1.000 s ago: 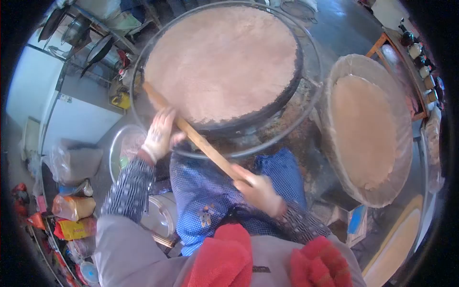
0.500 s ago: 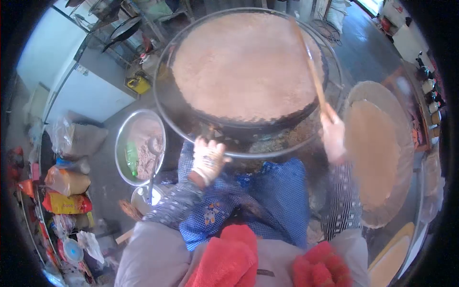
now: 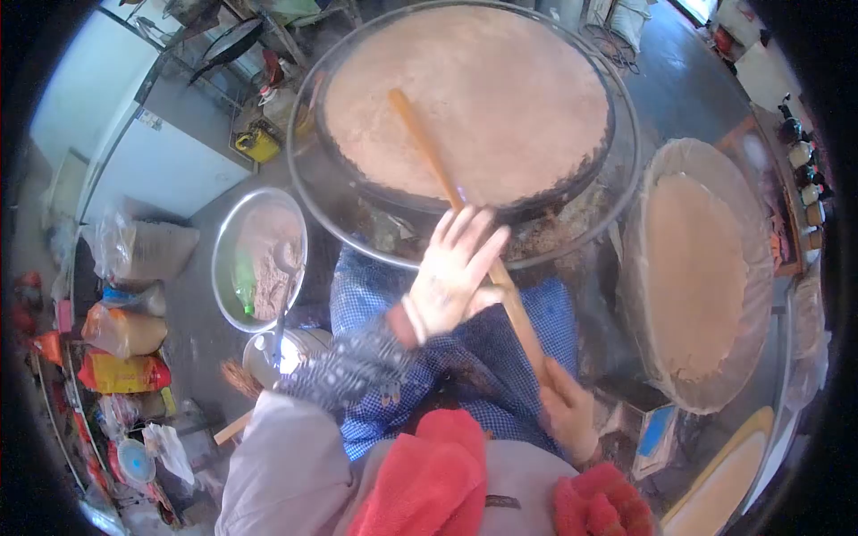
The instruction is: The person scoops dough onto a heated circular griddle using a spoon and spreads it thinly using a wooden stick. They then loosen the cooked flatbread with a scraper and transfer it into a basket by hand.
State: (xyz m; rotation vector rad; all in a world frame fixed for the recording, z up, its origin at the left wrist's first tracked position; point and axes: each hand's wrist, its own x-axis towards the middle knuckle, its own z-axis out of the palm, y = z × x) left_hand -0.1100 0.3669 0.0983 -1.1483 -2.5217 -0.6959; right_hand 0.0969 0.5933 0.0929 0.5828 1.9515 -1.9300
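A long wooden spatula point(image 3: 418, 129) slants from the edge of a large round griddle point(image 3: 554, 204) down over my lap. Its lower end is held by my right hand point(image 3: 570, 413), fingers wrapped round the wood. My left hand point(image 3: 451, 272) lies across the spatula's middle with fingers stretched out and spread; whether it presses on the wood I cannot tell. Pinkish-brown batter point(image 3: 500, 89) covers the griddle in a wide, thin round, with an uneven near edge. The spatula's far part lies over this layer.
A metal basin point(image 3: 223, 277) of batter with a ladle point(image 3: 286, 259) and green bottle point(image 3: 244, 290) stands left, beside a bucket point(image 3: 259, 353). On the right is a covered round tray holding brown flat sheets point(image 3: 693, 277). A metal ring point(image 3: 304, 210) surrounds the griddle.
My right hand has drawn the spatula from the griddle's right side down to my lap. My left hand has moved right from the ring's rim onto the spatula.
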